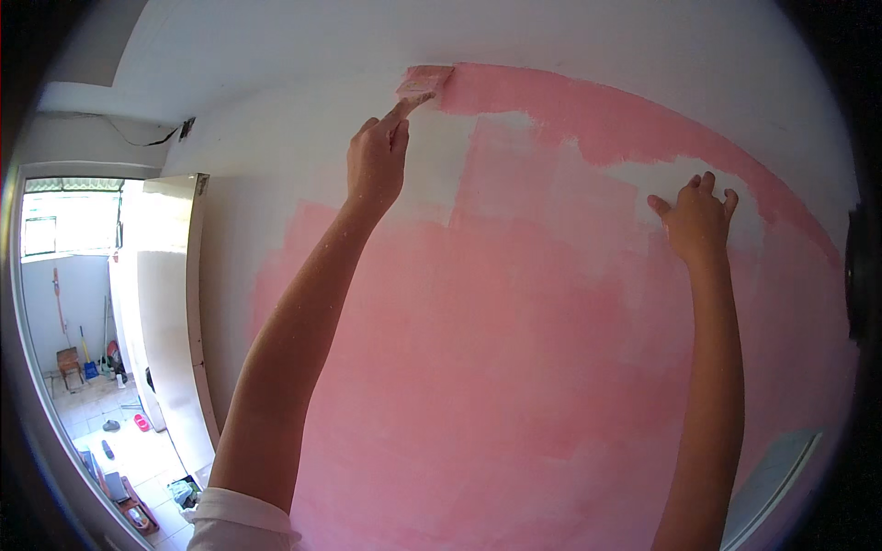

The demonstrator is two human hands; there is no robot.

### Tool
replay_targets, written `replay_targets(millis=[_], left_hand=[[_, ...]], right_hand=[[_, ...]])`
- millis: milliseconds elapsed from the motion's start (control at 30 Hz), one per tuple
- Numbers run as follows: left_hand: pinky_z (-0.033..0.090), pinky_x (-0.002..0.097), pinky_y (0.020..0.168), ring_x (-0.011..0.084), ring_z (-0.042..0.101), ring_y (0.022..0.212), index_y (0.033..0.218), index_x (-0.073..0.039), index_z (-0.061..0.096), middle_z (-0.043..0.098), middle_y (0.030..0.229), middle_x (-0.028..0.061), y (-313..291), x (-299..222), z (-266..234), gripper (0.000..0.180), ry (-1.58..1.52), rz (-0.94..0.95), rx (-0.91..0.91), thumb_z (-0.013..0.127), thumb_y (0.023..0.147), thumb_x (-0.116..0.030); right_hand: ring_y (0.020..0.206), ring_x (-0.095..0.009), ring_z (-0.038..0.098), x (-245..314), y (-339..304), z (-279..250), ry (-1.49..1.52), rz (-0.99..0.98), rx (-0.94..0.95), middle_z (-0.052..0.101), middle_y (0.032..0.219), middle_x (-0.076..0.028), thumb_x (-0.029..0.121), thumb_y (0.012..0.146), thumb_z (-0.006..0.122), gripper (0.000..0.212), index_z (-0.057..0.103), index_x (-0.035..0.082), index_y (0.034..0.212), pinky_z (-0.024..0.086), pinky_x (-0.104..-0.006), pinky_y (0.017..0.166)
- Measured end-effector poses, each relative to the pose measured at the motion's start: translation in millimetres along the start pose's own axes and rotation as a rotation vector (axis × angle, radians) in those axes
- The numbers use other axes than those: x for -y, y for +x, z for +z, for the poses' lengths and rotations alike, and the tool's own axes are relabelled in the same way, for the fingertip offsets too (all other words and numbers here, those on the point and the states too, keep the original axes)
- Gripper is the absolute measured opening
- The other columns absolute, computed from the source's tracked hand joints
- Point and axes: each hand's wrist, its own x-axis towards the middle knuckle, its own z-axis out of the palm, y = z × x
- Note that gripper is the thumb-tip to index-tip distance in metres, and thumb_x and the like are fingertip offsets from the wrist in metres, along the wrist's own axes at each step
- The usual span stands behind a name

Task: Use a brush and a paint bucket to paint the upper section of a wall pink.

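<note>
The left hand [375, 163] grips the flat brush [421, 86], hiding most of its handle; whether the right hand [696, 219], open with fingers spread, touches the wall [441, 340] is hard to tell. Broad and pink-smeared, the brush sits near the wall's upper edge.

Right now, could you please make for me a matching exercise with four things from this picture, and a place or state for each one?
1. Left hand
2. Brush
3. Right hand
4. Door

A. Swung open, at picture left
B. At the left end of the top pink strip
C. Spread, with nothing visibly held
D. Gripping the brush

Pairs: 1-D, 2-B, 3-C, 4-A
</note>
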Motion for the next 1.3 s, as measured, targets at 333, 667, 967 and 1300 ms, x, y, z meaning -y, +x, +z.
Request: replay_targets(millis=[333,667,967,1300], left_hand=[[0.043,0.0442,0.060,0.0323,0.055,0.063,0.117,-0.024,0.064,0.054,0.067,0.0150,6,-9,2,0.030,0.082,0.051,0.031,0.052,0.091,-0.015],[0.047,0.0461,0.065,0.0369,0.059,0.067,0.112,-0.018,0.067,0.059,0.068,0.0192,20,-26,-15,0.029,0.109,-0.023,0.170,0.052,0.087,-0.015],[0.050,0.0455,0.071,0.0374,0.063,0.077,0.106,-0.010,0.068,0.065,0.078,0.0196,47,-30,-25,0.028,0.030,-0.077,0.147,0.053,0.085,-0.020],[0.050,0.0466,0.071,0.0381,0.062,0.077,0.102,-0.014,0.069,0.065,0.081,0.0180,35,-26,-12,0.024,0.150,0.053,0.151,0.051,0.087,-0.020]], right_hand=[[0.083,-0.029,0.064,6,1,0,-0.001,-0.003,0.097,0.050,0.122,-0.022,0.045,0.091,0.053,0.065,0.051,-0.013,0.119,0.017,-0.0486,0.106],[0.086,-0.027,0.065,7,-1,9,-0.053,0.007,0.004,0.052,0.125,-0.022,0.048,0.090,0.055,0.065,0.055,-0.010,0.119,0.019,-0.0491,0.103],[0.082,-0.029,0.062,4,-2,8,-0.014,-0.007,0.004,0.053,0.112,-0.021,0.046,0.092,0.052,0.063,0.052,-0.013,0.116,0.018,-0.0488,0.104],[0.087,-0.029,0.062,0,2,9,0.024,-0.004,-0.042,0.056,0.117,-0.022,0.054,0.096,0.037,0.066,0.066,-0.005,0.090,0.020,-0.0516,0.099]])
